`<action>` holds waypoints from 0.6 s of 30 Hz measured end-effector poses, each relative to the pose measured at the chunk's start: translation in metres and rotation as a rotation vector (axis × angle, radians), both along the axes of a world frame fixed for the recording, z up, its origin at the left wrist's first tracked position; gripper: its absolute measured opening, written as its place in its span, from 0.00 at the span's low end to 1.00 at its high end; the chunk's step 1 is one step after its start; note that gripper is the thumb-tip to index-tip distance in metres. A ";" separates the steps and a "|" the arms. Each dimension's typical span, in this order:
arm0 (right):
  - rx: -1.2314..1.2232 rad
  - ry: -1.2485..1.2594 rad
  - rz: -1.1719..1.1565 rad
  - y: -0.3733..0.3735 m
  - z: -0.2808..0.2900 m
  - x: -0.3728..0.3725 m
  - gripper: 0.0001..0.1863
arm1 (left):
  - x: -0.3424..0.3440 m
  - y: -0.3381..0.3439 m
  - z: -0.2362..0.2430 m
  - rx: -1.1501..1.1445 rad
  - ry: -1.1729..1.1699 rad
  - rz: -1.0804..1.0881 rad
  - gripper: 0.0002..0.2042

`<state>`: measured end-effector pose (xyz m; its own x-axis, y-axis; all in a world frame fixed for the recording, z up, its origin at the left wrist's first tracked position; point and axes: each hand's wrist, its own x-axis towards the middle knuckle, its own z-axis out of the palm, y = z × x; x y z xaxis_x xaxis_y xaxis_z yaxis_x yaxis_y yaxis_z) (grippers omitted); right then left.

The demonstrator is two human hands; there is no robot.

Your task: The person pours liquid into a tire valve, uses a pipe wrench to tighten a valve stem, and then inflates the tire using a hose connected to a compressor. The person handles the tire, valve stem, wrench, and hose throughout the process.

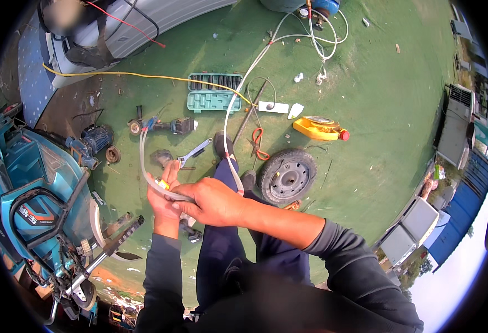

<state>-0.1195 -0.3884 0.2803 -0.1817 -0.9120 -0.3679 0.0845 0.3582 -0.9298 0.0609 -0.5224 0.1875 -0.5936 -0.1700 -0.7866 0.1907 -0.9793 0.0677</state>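
A clear flexible hose (142,152) runs down from the blue tool and across my left palm. My left hand (165,208) is turned palm up, its fingers curled partly around the hose. A small yellow-and-red thing (161,183) sits by those fingers; its kind is unclear. My right hand (208,201) lies over the left one, thumb and fingers closed on the hose. Another stretch of pale hose (226,125) comes down past my right wrist. Just beyond my left fingertips lies an adjustable wrench (195,152). A blue-and-black angle grinder (169,125) rests farther off.
A teal socket case (215,101) lies open ahead, a yellow cable (127,74) across it. To the right are a wheel (288,176), a yellow jug (319,129) and orange-handled pliers or cutters (259,145). A blue electric motor (96,139) and a teal machine (38,177) stand left.
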 end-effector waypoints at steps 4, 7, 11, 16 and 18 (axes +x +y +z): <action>-0.058 -0.011 0.116 0.022 0.029 -0.010 0.20 | -0.014 -0.077 -0.009 -0.021 0.119 0.371 0.34; -0.209 0.077 0.125 0.042 0.060 -0.039 0.18 | 0.004 -0.110 -0.017 -0.091 0.116 0.383 0.32; -0.277 0.150 0.133 0.061 0.108 -0.081 0.17 | 0.012 -0.142 -0.016 -0.225 -0.025 0.463 0.32; -0.438 0.180 0.056 0.068 0.156 -0.150 0.17 | 0.010 -0.162 -0.004 -0.056 -0.081 0.459 0.21; -0.320 0.090 0.079 0.081 0.156 -0.180 0.18 | -0.014 -0.172 0.007 -0.190 -0.093 0.459 0.11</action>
